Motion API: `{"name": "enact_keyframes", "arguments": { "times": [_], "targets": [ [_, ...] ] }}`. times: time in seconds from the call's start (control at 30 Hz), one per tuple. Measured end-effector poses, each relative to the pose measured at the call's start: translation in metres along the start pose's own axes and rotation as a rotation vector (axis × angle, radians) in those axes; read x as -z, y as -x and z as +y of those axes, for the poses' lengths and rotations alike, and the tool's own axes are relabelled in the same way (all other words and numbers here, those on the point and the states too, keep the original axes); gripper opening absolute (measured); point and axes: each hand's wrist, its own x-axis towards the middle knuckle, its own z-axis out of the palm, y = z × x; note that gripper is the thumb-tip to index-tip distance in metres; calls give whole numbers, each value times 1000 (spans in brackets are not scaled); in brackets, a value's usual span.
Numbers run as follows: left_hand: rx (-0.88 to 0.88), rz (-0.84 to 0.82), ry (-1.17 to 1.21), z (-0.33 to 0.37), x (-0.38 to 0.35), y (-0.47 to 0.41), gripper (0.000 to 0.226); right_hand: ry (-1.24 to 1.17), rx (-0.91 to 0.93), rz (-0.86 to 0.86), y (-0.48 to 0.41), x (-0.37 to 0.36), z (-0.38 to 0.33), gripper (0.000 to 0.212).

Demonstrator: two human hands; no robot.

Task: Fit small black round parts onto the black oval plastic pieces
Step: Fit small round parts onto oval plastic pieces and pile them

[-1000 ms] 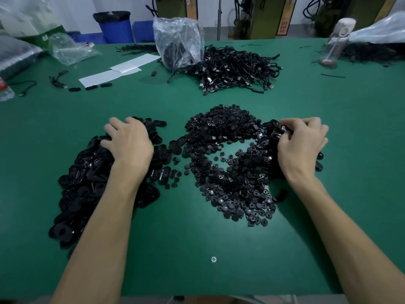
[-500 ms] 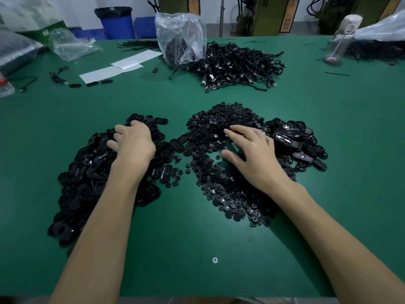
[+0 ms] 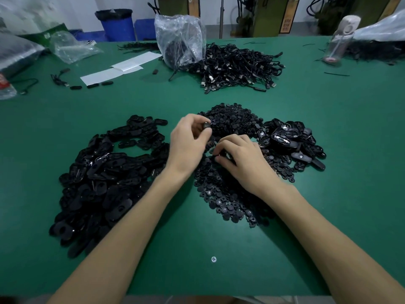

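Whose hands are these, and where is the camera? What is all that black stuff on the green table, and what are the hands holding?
These are a person's two bare hands, not a machine. The picture comes from a camera worn on the person's head. It looks down, so the arms reach away from you.

Three black heaps lie on the green table. The oval plastic pieces are on the left, the small round parts are in the middle, and a shinier heap of oval pieces is on the right. Further back are tangled black cables and a clear plastic bag.

The left hand pinches a small black piece between thumb and finger. The right hand curls its fingers down into the round parts. I cannot see whether they have caught one.
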Motion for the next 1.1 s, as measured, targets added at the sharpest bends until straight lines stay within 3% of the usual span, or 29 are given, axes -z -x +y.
{"name": "enact_keyframes", "arguments": {
  "times": [0.1,0.3,0.43,0.53,0.93,1.1],
  "targets": [
    [69,10,195,-3,-10,9,14,-22,-2,44,0,-2,1,9],
    [232,87,410,-7,-13,11,13,-64,-26,123,2,-2,3,10],
    [299,186,451,-10,-11,7,11,-59,6,93,1,0,-1,27],
    [326,192,458,-12,-12,7,11,-71,21,52,0,-1,-1,22],
    [303,154,518,-12,-12,8,14,-187,-41,175,1,1,1,3],
    [315,150,571,-10,-13,9,11,-102,-13,44,1,0,-3,25]
  ]
}}
